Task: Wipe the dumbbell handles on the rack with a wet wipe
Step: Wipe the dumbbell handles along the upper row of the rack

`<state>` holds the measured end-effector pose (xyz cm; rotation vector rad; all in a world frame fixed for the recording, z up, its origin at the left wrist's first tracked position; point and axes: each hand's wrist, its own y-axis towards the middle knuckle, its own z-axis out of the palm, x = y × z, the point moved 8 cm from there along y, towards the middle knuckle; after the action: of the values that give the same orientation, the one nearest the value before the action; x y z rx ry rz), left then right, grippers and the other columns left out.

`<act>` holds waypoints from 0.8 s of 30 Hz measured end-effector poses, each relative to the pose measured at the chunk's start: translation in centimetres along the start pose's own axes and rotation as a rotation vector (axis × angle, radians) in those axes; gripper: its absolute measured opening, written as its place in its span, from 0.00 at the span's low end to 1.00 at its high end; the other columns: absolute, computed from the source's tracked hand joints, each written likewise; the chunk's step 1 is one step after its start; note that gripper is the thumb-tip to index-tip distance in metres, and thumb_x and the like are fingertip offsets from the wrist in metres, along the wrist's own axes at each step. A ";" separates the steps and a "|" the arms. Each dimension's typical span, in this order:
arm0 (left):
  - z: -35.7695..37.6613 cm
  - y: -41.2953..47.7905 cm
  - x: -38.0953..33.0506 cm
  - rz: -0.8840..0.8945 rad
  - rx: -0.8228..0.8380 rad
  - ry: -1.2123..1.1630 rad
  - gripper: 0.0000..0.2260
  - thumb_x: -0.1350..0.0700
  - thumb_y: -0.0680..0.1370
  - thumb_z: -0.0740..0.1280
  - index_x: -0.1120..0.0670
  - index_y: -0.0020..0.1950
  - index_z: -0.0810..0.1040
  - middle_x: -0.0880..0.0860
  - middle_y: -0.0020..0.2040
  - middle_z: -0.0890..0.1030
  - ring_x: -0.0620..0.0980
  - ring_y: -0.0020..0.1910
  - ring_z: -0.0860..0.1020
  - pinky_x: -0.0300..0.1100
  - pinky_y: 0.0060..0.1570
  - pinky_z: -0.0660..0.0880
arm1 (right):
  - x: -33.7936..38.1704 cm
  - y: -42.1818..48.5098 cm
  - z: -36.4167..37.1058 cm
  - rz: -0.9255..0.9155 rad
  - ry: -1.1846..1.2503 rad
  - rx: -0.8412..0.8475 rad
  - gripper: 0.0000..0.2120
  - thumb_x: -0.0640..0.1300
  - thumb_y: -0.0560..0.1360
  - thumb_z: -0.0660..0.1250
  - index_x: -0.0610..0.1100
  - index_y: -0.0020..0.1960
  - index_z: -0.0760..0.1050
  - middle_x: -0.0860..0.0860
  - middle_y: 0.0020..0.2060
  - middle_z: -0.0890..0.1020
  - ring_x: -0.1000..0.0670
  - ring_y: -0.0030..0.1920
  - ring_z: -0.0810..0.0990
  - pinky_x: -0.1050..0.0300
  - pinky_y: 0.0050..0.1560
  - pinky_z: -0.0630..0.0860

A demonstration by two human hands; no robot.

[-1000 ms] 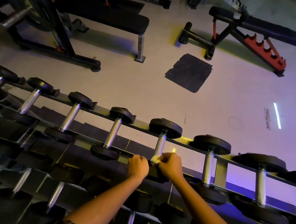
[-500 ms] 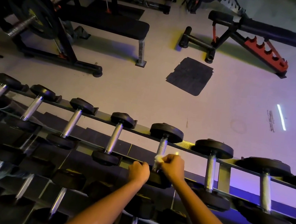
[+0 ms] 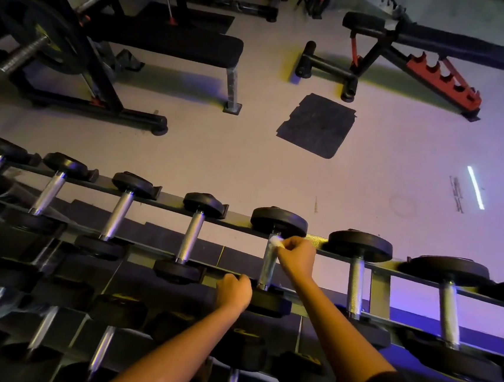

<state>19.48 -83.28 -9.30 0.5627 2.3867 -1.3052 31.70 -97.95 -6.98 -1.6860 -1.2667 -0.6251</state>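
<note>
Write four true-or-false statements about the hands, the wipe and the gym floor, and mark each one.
1. The right hand pinches the wet wipe. True.
2. The wet wipe is at the near end of the handle. False: it is at the far end, by the far head.
3. The left hand holds a second wipe. False: it grips the near rail of the rack.
4. A dark mat lies on the floor. True.

A pale grey floor [image 3: 404, 128] fills the room, tinted purple toward the right. A dark square mat [image 3: 317, 124] lies mid-floor. Beyond it stand a flat bench [image 3: 166, 42] and an incline bench [image 3: 442, 52] with a red bracket. A plate [image 3: 41, 35] sits on a bar at far left. A bright light streak [image 3: 475, 187] reflects at right.
</note>
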 end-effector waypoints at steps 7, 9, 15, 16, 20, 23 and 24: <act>0.1 0.1 0.0 -0.013 0.006 -0.009 0.15 0.55 0.82 0.58 0.63 0.63 0.73 0.61 0.62 0.75 0.57 0.54 0.75 0.45 0.46 0.67 | -4.1 -3.4 1.9 0.066 -0.265 0.254 0.06 0.43 0.71 0.74 0.42 0.42 0.78 0.50 0.41 0.80 0.54 0.44 0.79 0.69 0.36 0.72; 0.1 0.1 0.1 -0.017 0.009 -0.012 0.15 0.55 0.81 0.58 0.63 0.62 0.74 0.61 0.61 0.76 0.56 0.49 0.73 0.46 0.45 0.67 | -2.8 -2.3 1.3 0.063 -0.186 0.206 0.07 0.44 0.72 0.74 0.40 0.42 0.80 0.50 0.38 0.80 0.56 0.39 0.79 0.68 0.35 0.72; 0.2 0.6 0.8 -0.044 0.018 -0.045 0.16 0.55 0.81 0.58 0.64 0.61 0.76 0.60 0.56 0.76 0.54 0.48 0.73 0.46 0.46 0.69 | 1.3 0.9 -0.5 -0.017 0.008 -0.035 0.08 0.44 0.74 0.72 0.41 0.39 0.79 0.48 0.34 0.80 0.53 0.35 0.78 0.64 0.35 0.72; 0.3 0.9 1.1 -0.069 0.028 -0.069 0.16 0.54 0.80 0.59 0.64 0.61 0.76 0.60 0.56 0.77 0.56 0.50 0.75 0.47 0.48 0.71 | 1.1 0.8 -0.3 -0.016 0.016 -0.033 0.08 0.45 0.74 0.72 0.42 0.39 0.78 0.48 0.33 0.80 0.53 0.35 0.78 0.63 0.36 0.72; 1.5 2.7 3.1 -0.338 0.214 -0.400 0.11 0.57 0.77 0.64 0.61 0.55 0.77 0.63 0.54 0.79 0.62 0.52 0.78 0.57 0.48 0.80 | -0.4 -0.8 0.4 -0.008 -0.102 0.089 0.09 0.45 0.74 0.71 0.42 0.39 0.77 0.49 0.35 0.79 0.56 0.36 0.77 0.63 0.37 0.75; 2.1 2.0 3.5 -0.506 0.430 -0.493 0.11 0.57 0.75 0.67 0.62 0.53 0.76 0.63 0.49 0.80 0.63 0.48 0.79 0.63 0.33 0.79 | -2.9 -2.9 1.4 0.017 -0.181 0.217 0.07 0.45 0.74 0.72 0.43 0.41 0.77 0.49 0.40 0.81 0.55 0.41 0.79 0.71 0.35 0.71; 2.4 2.0 3.7 -0.528 0.489 -0.482 0.14 0.57 0.73 0.69 0.62 0.56 0.77 0.64 0.52 0.81 0.64 0.50 0.80 0.66 0.36 0.78 | -3.4 -3.4 1.7 0.016 -0.204 0.235 0.07 0.46 0.74 0.72 0.44 0.41 0.77 0.49 0.41 0.81 0.55 0.42 0.79 0.71 0.35 0.71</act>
<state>17.61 -83.70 -13.69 -0.2819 1.8663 -1.9952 27.19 -97.89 -9.29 -1.5906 -1.4090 -0.2861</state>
